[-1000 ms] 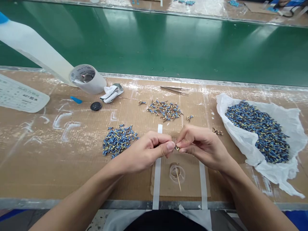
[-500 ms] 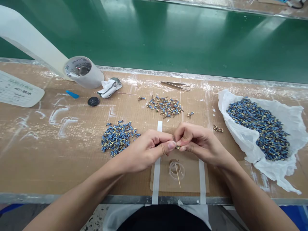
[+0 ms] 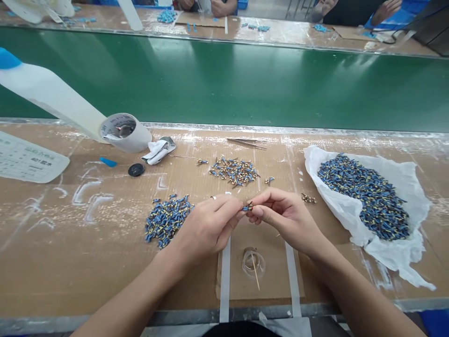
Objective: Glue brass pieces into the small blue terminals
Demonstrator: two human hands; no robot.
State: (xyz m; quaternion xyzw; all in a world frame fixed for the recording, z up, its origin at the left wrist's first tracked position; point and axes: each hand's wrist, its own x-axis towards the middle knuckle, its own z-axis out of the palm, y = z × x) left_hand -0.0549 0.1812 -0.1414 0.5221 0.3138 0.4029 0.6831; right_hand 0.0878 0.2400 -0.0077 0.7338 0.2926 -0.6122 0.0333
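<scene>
My left hand (image 3: 210, 223) and my right hand (image 3: 287, 219) meet over the cardboard work mat, fingertips pinched together. Between them is a tiny blue-and-brown piece (image 3: 247, 207), gripped from both sides; its exact kind is too small to make out. Left of my left hand lies a heap of small blue and yellow pieces (image 3: 166, 220). Beyond my fingers spreads a pile of blue pieces with gold rings (image 3: 234, 172). Just below my hands stands a small clear cup (image 3: 261, 269) with a wooden toothpick (image 3: 256, 271) in it.
At right, crumpled white paper (image 3: 414, 192) holds many blue pieces, with a few brown bits (image 3: 309, 199) beside it. Tweezers (image 3: 247, 142) lie farther back. A white tube holder (image 3: 136, 138), bottle (image 3: 52, 89), wadded wrapper (image 3: 159, 150) and black cap (image 3: 136, 170) are left. Co-workers' hands (image 3: 223, 7) show across the green belt (image 3: 224, 79).
The view has tilted up, bringing the far bench and other people's hands into sight. My left hand has turned its knuckles upward, and the blue part of the piece now shows between my fingertips.
</scene>
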